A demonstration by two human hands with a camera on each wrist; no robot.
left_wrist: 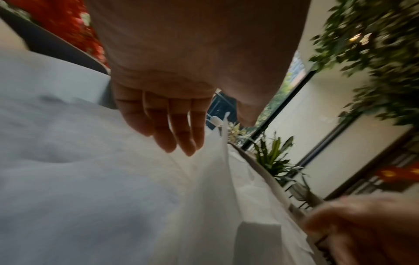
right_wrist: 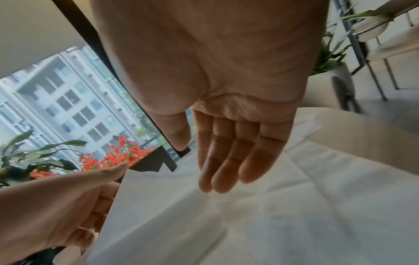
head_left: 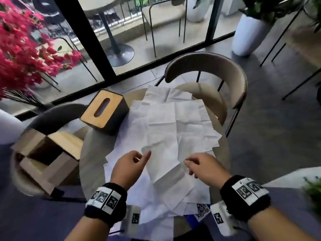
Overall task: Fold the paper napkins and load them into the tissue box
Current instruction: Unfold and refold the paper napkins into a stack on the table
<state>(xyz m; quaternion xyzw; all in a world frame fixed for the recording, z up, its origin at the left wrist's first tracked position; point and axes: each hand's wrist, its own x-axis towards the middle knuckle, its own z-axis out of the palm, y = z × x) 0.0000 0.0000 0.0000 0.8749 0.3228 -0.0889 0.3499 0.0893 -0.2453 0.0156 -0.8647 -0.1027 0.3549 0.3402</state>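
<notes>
Several unfolded, creased white paper napkins (head_left: 166, 133) overlap on the round table (head_left: 93, 153). The tissue box (head_left: 104, 110), dark with a slotted wooden lid, stands at the table's far left edge. My left hand (head_left: 143, 156) hovers at the left edge of the top napkin, fingers relaxed, index reaching toward a raised corner. In the left wrist view a fold of the napkin (left_wrist: 217, 170) rises between the fingers (left_wrist: 181, 141) and thumb, not pinched. My right hand (head_left: 188, 165) hangs over the napkin's right edge; its fingers (right_wrist: 217, 161) are straight and hold nothing.
An open cardboard box (head_left: 48, 153) sits on a chair to the left. A beige chair (head_left: 208, 70) stands behind the table, a grey chair (head_left: 57, 115) at the left. Pink flowers (head_left: 22, 54) fill the far left. A QR-code sheet (head_left: 201, 209) lies at the near edge.
</notes>
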